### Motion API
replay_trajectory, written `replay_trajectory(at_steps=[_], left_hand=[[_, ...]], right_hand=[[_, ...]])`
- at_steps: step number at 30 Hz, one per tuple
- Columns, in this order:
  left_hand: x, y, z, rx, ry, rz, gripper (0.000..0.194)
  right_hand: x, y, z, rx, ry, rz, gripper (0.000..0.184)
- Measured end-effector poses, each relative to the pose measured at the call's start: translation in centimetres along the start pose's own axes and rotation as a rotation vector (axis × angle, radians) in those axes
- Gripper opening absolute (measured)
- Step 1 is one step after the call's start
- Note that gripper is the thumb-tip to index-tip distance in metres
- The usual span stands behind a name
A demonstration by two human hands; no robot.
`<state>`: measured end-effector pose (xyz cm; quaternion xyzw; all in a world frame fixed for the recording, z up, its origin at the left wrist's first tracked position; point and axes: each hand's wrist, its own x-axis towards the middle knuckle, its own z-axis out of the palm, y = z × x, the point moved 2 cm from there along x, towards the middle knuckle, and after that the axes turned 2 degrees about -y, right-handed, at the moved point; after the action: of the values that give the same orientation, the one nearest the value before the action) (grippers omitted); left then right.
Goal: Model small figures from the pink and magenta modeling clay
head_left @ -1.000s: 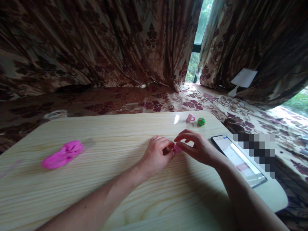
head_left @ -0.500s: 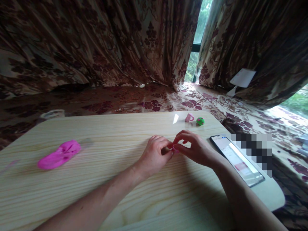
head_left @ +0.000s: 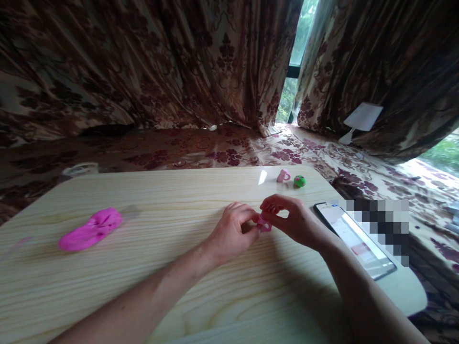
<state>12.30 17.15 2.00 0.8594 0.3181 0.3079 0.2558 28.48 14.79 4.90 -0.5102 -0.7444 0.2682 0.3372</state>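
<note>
Between the fingertips of both hands, a little above the wooden tabletop, is a small pink clay piece [head_left: 265, 225] with an opening in it like a handle loop. My left hand [head_left: 234, 229] pinches its left side between thumb and fingers. My right hand [head_left: 289, 217] closes thumb and index finger on its upper edge, partly covering it. Off to the left lies a large bright pink lump of modelling clay [head_left: 91, 229]. Beyond my right hand stand a small pink cup-like clay piece [head_left: 282, 176] with a ring handle and a green clay ball [head_left: 300, 181] with pink spots.
A phone [head_left: 353, 241] with its screen lit lies along the right side of the table [head_left: 172, 191]. At the far left corner is a clear container [head_left: 81, 169]. A white lamp [head_left: 362, 117] stands behind, by the patterned curtains [head_left: 161, 62].
My right fingers have shifted slightly on the small pink clay piece, and more of its looped lower part shows now. My left hand holds nearly the same place.
</note>
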Motion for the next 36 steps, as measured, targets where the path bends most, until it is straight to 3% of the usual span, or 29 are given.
replay_trajectory(at_steps=[18, 22, 29, 36], left_hand=[[0.00, 0.22, -0.17, -0.050, -0.008, -0.015, 0.017], [0.01, 0.33, -0.29, -0.038, -0.007, -0.013, 0.016], [0.04, 0.40, -0.22, -0.037, -0.002, 0.006, 0.011], [0.06, 0.42, -0.28, -0.041, 0.002, -0.002, 0.013]], right_hand=[[0.05, -0.37, -0.17, 0.122, -0.003, -0.007, 0.011], [0.10, -0.58, -0.79, 0.034, 0.028, -0.027, 0.015], [-0.02, -0.61, -0.47, -0.019, -0.092, 0.006, 0.013], [0.07, -0.60, -0.34, -0.021, -0.048, -0.036, 0.017]])
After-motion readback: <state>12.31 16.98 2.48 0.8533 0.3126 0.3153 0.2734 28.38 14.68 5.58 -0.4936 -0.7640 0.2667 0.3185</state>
